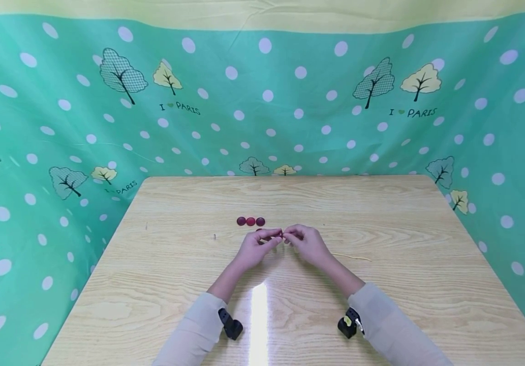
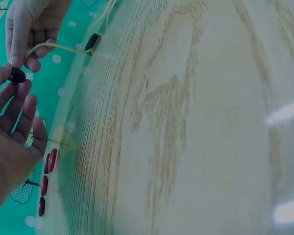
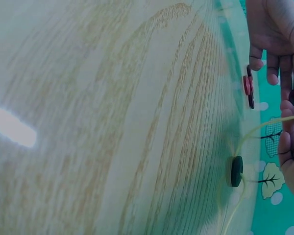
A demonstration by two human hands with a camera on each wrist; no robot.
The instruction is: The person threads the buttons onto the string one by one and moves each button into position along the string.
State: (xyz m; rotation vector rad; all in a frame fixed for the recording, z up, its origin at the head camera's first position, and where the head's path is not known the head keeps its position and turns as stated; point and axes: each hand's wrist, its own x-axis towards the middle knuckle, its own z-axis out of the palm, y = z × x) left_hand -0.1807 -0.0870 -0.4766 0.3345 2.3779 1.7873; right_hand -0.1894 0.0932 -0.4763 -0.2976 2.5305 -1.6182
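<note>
Left hand (image 1: pixel 254 248) is holding dark disc (image 2: pixel 17 75) above middle of counter (image 1: pixel 161 284), fingers clamped on it. Right hand (image 1: pixel 310 247) is meeting it from right, fingers pinching yellow string (image 1: pixel 351 256) right at disc! String is running down to strung disc (image 3: pixel 236 171) on counter, and trailing off right. Three-disc row (image 1: pixel 250 221) is sitting farther off, slightly left; fourth disc (image 2: pixel 52 160) is lying just nearer. Dotted green cloth (image 1: pixel 285 101) is hanging behind.

Wood-grain table (image 1: pixel 161 274): red and dark discs (image 1: pixel 250 221), yellow cord (image 1: pixel 351 256).
</note>
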